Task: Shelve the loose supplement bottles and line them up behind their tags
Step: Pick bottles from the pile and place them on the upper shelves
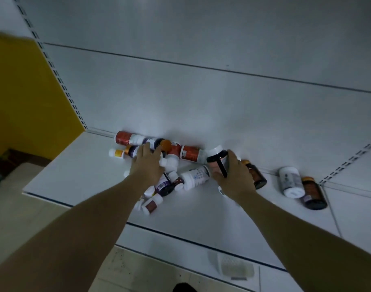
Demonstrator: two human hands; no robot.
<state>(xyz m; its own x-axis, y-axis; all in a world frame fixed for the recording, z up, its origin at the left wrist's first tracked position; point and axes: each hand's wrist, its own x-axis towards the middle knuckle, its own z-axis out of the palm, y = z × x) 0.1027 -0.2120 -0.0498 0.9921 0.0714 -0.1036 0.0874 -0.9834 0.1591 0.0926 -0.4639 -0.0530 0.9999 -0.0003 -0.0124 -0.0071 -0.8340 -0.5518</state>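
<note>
**Both hands in the bottle heap on the shelf**

The right hand (233, 175) is gripping a dark plastic bottle with a white cap (218, 160), fingers and thumb curling round its body, the cap tilting up and to the left. The left hand (147, 163) is reaching flat over the heap of loose supplement bottles (169, 182), fingers straight and holding nothing, their tips touching a dark bottle with an orange cap (165, 145).

The heap is lying tumbled on the white shelf board (79, 178), reaching back to the white back panel (201, 102). A red-labelled bottle with a white cap (125, 138) is lying on its side at the back left. Just right of the right hand an amber bottle (258, 177) is lying, and further right a white bottle (290, 182) is touching a dark amber bottle (313, 194). A yellow side panel (22, 91) is standing at the left.
</note>
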